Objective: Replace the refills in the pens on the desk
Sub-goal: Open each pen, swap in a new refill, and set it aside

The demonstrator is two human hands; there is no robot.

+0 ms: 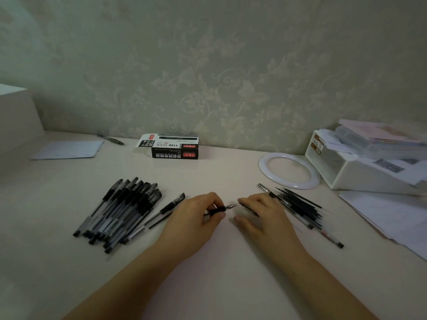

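Between two pen piles, on the desk (208,273), I hold a pen.
My left hand (196,222) pinches the pen (223,208) by its black grip; my right hand (261,215) rests flat, fingers relaxed, beside loose refills (300,204).

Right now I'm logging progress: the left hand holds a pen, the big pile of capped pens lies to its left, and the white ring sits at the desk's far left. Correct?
One slip: the head view shows the white ring at the desk's right, beside the white box. The left hand does hold a pen, with the pile of capped pens to its left.
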